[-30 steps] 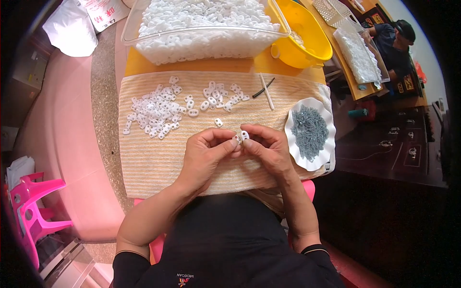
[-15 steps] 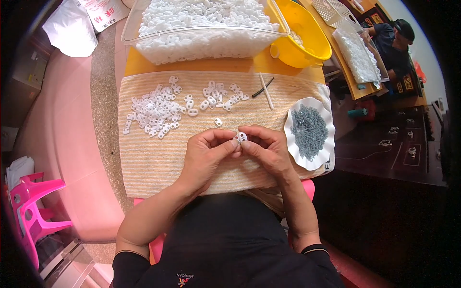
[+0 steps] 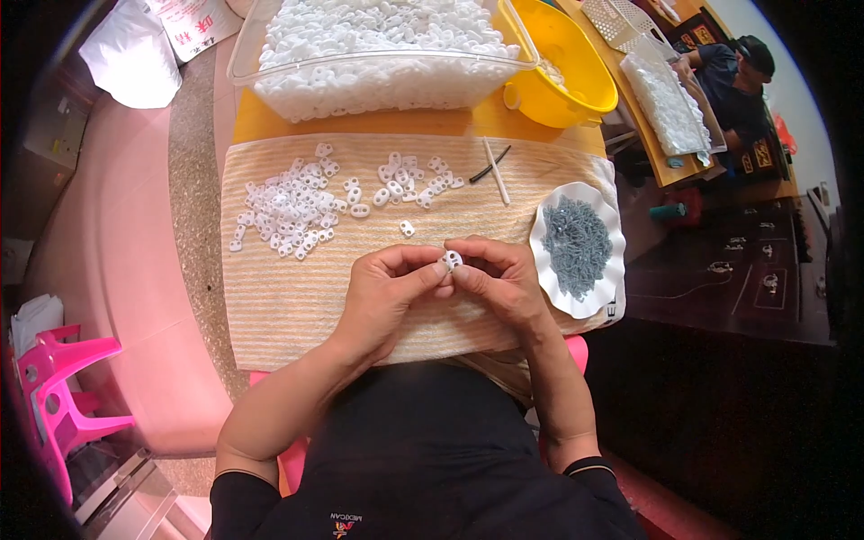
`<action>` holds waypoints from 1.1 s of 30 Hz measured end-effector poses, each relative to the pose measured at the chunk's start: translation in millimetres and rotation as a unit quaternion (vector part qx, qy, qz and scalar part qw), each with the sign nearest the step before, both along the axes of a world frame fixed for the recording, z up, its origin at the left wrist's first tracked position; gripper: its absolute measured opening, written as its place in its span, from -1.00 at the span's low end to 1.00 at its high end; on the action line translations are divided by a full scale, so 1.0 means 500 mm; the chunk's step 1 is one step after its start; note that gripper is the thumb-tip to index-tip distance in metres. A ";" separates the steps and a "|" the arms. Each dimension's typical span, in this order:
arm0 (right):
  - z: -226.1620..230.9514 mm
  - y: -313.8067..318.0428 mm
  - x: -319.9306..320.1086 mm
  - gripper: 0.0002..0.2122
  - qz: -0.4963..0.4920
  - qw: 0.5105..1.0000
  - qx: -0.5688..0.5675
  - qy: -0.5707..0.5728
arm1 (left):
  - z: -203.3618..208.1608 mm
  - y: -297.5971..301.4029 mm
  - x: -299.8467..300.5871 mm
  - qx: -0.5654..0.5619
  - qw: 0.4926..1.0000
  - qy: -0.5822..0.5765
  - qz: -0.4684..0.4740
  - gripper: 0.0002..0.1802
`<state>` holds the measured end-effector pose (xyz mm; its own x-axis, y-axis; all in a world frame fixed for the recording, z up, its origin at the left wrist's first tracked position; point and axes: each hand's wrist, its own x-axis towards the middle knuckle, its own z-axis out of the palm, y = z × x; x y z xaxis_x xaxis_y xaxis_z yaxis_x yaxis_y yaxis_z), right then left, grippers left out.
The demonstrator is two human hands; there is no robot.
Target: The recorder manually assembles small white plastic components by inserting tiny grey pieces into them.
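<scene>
Between the fingertips of both hands is a small white plastic piece with holes. My left hand pinches it from the left, and my right hand closes on it from the right. The fingers cover part of it. Just beyond my hands lies a single white two-holed piece on the striped cloth. A heap of similar white pieces spreads to the left, with a smaller group farther ahead. Right of my right hand stands a white wavy-rimmed dish holding small grey metal-looking parts.
A clear bin full of white pieces stands at the far edge beside a yellow basin. A white stick and a black stick lie crossed. A pink stool is at left; another person sits far right.
The white piece has turned slightly between my fingertips. My hands stay in nearly the same place, and the things on the cloth lie as before.
</scene>
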<state>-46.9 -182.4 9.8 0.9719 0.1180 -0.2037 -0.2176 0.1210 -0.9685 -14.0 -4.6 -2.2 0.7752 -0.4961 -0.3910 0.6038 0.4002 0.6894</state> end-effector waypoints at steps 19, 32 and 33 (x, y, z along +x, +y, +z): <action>-0.022 -0.010 -0.003 -0.72 0.021 0.996 0.079 -0.037 | 0.004 0.010 0.011 -0.096 0.991 0.048 -0.079 -0.87; -0.002 -0.004 -0.009 -0.68 0.036 0.995 0.056 -0.072 | 0.002 0.009 0.000 -0.126 0.988 0.034 -0.087 -0.86; -0.003 -0.005 -0.009 -0.68 0.036 0.995 0.055 -0.073 | 0.001 0.009 -0.001 -0.128 0.987 0.030 -0.087 -0.86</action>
